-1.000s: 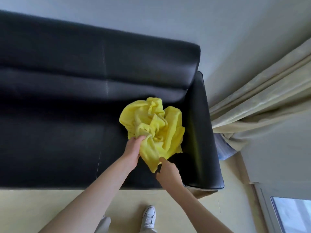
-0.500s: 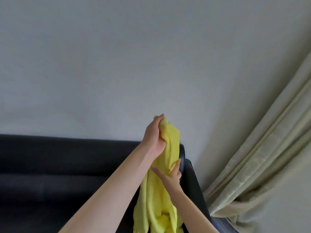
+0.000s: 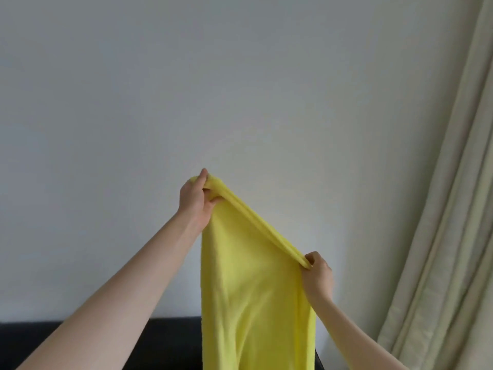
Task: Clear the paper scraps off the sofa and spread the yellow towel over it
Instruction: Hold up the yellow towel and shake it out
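Hanging beside the curtain (image 3: 437, 209), above the sofa (image 3: 165, 340).
Gripping the yellow towel (image 3: 253, 289) edge: left hand (image 3: 194, 201) high, right hand (image 3: 317, 273) lower.

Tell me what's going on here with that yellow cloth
A person is holding a yellow towel up in the air in front of a plain wall. The left hand grips one end of its top edge, raised high, and the right hand pinches the other end lower down, so the edge slants between them. The towel hangs open below, in front of the black sofa, not yet laid on it. A pale curtain hangs on the right.
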The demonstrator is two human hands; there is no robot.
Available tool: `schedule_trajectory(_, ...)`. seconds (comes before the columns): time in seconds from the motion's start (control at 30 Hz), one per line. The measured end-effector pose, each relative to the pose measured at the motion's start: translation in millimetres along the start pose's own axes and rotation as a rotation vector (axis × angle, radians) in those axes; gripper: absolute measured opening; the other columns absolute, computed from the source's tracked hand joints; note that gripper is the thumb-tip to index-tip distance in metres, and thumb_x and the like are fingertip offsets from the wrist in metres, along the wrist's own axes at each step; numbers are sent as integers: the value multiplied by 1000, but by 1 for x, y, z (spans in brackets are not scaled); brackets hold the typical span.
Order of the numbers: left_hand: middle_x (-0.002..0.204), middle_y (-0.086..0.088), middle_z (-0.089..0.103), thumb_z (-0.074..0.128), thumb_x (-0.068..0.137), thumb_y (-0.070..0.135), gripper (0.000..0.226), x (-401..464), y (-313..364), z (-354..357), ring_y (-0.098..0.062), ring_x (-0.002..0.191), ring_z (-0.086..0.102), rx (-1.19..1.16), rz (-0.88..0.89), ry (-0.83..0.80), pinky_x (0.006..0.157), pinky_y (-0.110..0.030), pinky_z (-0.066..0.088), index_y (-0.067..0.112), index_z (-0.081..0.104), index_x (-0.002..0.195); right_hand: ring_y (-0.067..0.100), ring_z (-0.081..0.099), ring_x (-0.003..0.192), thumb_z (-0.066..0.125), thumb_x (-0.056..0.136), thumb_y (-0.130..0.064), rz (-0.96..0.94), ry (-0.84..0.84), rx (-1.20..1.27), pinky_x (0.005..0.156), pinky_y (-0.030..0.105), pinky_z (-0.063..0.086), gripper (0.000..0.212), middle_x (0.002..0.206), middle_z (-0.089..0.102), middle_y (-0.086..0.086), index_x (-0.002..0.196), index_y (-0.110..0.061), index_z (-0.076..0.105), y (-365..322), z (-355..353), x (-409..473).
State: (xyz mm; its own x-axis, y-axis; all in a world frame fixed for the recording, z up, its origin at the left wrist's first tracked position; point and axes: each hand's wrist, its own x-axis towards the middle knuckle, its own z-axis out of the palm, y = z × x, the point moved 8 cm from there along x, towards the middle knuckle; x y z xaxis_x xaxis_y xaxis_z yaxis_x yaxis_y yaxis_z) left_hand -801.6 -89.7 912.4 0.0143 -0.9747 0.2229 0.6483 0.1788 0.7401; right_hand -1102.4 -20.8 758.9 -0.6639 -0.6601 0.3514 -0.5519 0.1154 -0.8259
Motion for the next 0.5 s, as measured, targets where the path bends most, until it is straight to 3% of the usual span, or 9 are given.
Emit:
schedule_trajectory(0.07,93,-7,53,54,97,24,13,9,23,-7,-19,82,56,52,106,15,76,-49,56,14,53,105,25,55,76,38,77,7,-2,35,11,56,29,41,32,89,62,5,88,-17,57,-9,-7,11)
schedule_trajectory(0.13,119,-3,45,54,97,23,44,14,37,-17,-18,98,54,128,194,75,82,-49,55,22,39,138,28,55,74,38,78,7,30,71,38,56,30,41,32,87,63,8,91,-14,59,-16,-16,20)
schedule_trajectory(0.2,124,-2,39,53,97,22,49,16,52,-27,-15,104,51,247,299,119,83,-43,54,25,35,142,30,56,74,39,81,6,83,107,89,58,30,42,32,85,61,9,99,-11,60,-31,-28,32)
schedule_trajectory(0.27,116,-6,43,52,97,17,47,20,61,-33,-15,100,51,430,395,93,83,-37,54,23,37,141,30,55,75,41,84,4,125,132,156,60,30,41,33,86,58,8,107,-9,60,-50,-39,42)
schedule_trajectory(0.37,116,-6,49,51,90,2,62,25,63,-36,-17,86,53,892,439,-6,65,-24,47,24,31,143,24,51,70,42,85,-3,75,109,260,53,27,36,32,89,57,9,114,-10,55,-92,-48,49)
schedule_trajectory(0.43,118,-7,48,53,83,-5,77,25,57,-36,-20,85,51,1103,431,-91,67,-32,50,24,22,147,18,48,63,43,86,-10,-2,93,294,52,27,35,29,86,57,6,113,-12,52,-125,-52,47)
schedule_trajectory(0.5,124,-11,50,59,77,-5,91,19,53,-33,-25,97,53,1305,502,-146,81,-36,50,23,14,150,14,48,61,45,86,-16,-67,92,306,52,27,37,26,78,54,-1,110,-16,52,-157,-55,43)
